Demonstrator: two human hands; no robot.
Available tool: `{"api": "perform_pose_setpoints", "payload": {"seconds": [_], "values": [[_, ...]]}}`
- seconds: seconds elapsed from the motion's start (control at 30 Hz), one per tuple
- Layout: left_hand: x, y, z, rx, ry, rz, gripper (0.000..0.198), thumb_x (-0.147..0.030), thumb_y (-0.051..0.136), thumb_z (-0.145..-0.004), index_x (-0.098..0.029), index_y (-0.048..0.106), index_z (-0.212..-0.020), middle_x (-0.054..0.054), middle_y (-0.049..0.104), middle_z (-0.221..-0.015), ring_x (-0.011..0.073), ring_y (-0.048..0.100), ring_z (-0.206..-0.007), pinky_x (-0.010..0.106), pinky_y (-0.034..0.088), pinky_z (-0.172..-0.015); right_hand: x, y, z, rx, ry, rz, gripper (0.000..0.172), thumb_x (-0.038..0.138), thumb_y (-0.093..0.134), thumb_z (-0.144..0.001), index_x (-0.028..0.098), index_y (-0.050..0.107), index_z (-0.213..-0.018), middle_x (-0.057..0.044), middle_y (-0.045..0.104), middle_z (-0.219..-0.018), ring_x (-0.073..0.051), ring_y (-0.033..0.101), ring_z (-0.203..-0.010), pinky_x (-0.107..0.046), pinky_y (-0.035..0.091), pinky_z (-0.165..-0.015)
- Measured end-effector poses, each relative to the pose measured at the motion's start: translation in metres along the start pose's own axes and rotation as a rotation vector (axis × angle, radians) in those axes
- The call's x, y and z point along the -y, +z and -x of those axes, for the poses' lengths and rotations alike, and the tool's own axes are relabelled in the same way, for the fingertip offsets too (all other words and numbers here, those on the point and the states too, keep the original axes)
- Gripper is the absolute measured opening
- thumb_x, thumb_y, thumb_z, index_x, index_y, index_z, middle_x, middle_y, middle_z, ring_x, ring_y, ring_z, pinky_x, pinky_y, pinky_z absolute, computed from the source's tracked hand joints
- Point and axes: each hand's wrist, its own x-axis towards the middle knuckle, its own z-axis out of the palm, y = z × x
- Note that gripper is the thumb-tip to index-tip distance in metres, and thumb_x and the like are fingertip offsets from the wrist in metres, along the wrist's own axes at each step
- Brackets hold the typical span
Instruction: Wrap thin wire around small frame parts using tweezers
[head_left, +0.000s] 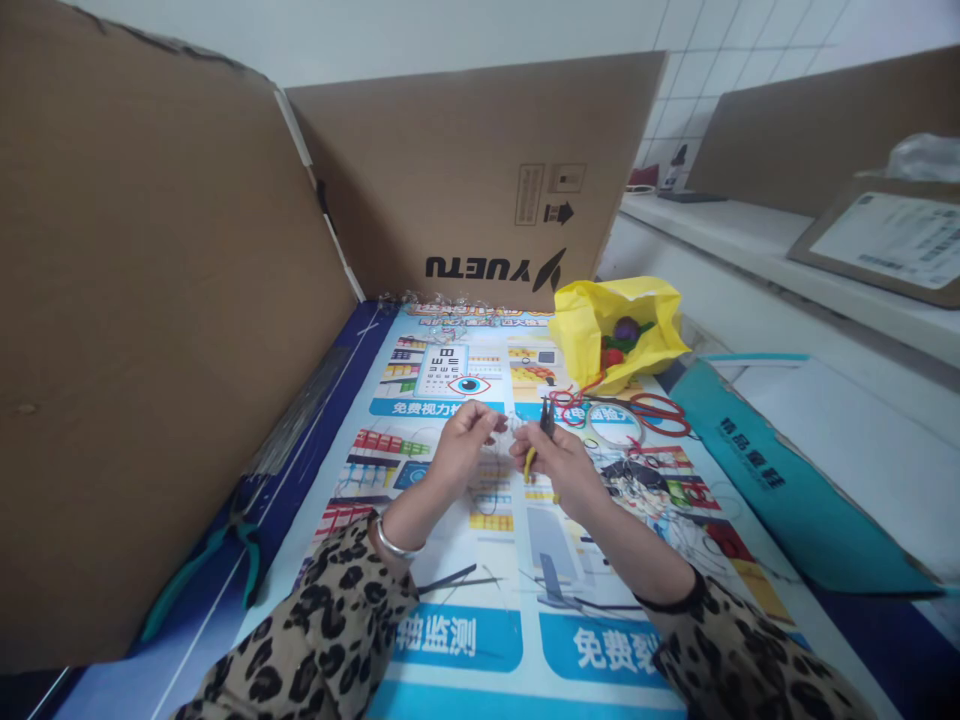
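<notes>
My right hand (pixel 562 465) is closed around small pliers (pixel 529 462) with yellow handles and dark jaws that point away from me. My left hand (pixel 463 445) is in a pinch just to its left, thumb against fingers. Between the fingertips of both hands shows a small whitish, see-through piece (pixel 514 422), too blurred to name. A thin dark loop (pixel 487 495) hangs or lies below it; I cannot tell which. Exactly what the left fingertips grip is hidden. Both hands are above the printed sheet on the table.
A yellow bag (pixel 581 310) with coloured balls stands behind, beside red-handled scissors (pixel 664 415) and a pale ring (pixel 616 425). Turquoise-handled pliers (pixel 251 565) and thin wires (pixel 300 415) lie left. Cardboard walls (pixel 465 170) stand left and behind; a teal box (pixel 780 480) lies right.
</notes>
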Motion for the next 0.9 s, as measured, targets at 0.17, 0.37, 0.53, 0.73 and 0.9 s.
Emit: {"api": "perform_pose_setpoints", "payload": {"seconds": [0.17,0.37,0.53,0.73,0.9], "values": [[-0.005,-0.003,-0.003,-0.04,-0.082,0.221,0.023,-0.04,0.05,-0.08,-0.018,0.04,-0.081,0.003,0.065,-0.077,0.0148,0.065,-0.07,0.026,0.047,-0.063,0.001,-0.003,0.007,0.1,0.165,-0.056,0.042,0.06,0.046,-0.075,0.019,0.048,-0.081,-0.001,0.06,-0.062,-0.015,0.059,-0.05,-0.03,0.047,-0.05],[-0.008,0.002,0.0,-0.125,-0.034,0.229,0.024,-0.039,0.052,-0.079,-0.018,0.04,-0.083,0.002,0.066,-0.073,0.0155,0.066,-0.065,0.026,0.049,-0.058,-0.002,0.008,0.021,0.303,0.175,0.095,0.042,0.058,0.041,-0.079,0.018,0.046,-0.072,0.001,0.057,-0.056,-0.013,0.058,-0.045,-0.021,0.039,-0.04],[-0.009,0.008,0.005,-0.123,0.042,0.187,0.02,-0.035,0.05,-0.081,-0.018,0.04,-0.082,0.003,0.066,-0.081,0.0161,0.066,-0.073,0.028,0.051,-0.065,-0.005,0.012,0.024,0.346,0.202,0.092,0.041,0.058,0.038,-0.081,0.018,0.046,-0.074,0.002,0.057,-0.052,-0.014,0.059,-0.044,-0.019,0.036,-0.038],[-0.008,0.013,0.011,-0.099,0.09,0.149,0.016,-0.034,0.046,-0.085,-0.018,0.042,-0.084,0.004,0.065,-0.085,0.017,0.066,-0.078,0.031,0.052,-0.069,-0.006,0.013,0.023,0.319,0.199,0.082,0.041,0.058,0.037,-0.081,0.018,0.045,-0.074,0.003,0.055,-0.047,-0.013,0.056,-0.04,-0.018,0.03,-0.034],[-0.008,0.014,0.013,-0.098,0.101,0.143,0.015,-0.033,0.045,-0.085,-0.018,0.042,-0.085,0.004,0.065,-0.088,0.0164,0.065,-0.079,0.032,0.052,-0.071,-0.004,0.014,0.024,0.312,0.166,0.098,0.04,0.057,0.036,-0.082,0.019,0.045,-0.074,0.004,0.053,-0.045,-0.011,0.052,-0.036,-0.017,0.028,-0.032]]}}
